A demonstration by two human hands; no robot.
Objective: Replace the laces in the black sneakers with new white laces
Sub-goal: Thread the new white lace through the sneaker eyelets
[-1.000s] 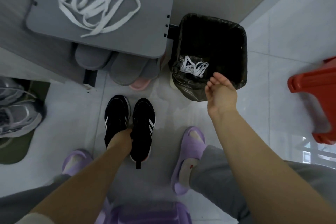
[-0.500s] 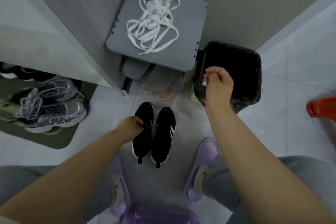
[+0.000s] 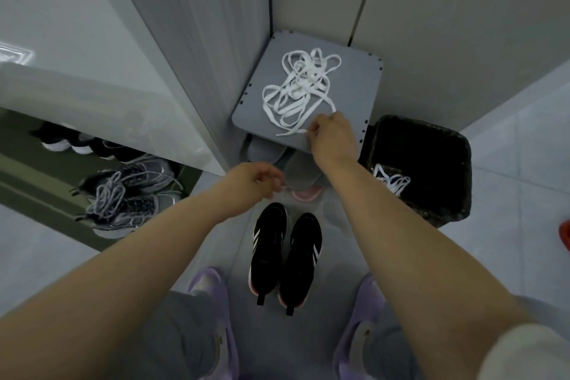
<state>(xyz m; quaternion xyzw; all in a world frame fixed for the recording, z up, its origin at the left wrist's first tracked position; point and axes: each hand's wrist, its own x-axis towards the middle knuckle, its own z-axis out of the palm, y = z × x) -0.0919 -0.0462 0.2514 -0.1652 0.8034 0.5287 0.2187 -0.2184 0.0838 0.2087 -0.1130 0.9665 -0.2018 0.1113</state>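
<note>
Black sneakers [image 3: 268, 256] lie near-to-far, toes far. Right hand [image 3: 333, 139] pinches white laces [image 3: 299, 86]; left hand [image 3: 256, 177] hangs loosely curled, empty.

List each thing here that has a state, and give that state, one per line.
black sneakers: side by side, no laces visible.
new white laces: tangled on stool, one end pinched.
right hand: pinches lace end.
left hand: loosely curled, holds nothing.
bin: open, lined, old laces inside.

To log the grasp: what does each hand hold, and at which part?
Right hand pinches a white lace near its end; left hand holds nothing.
</note>
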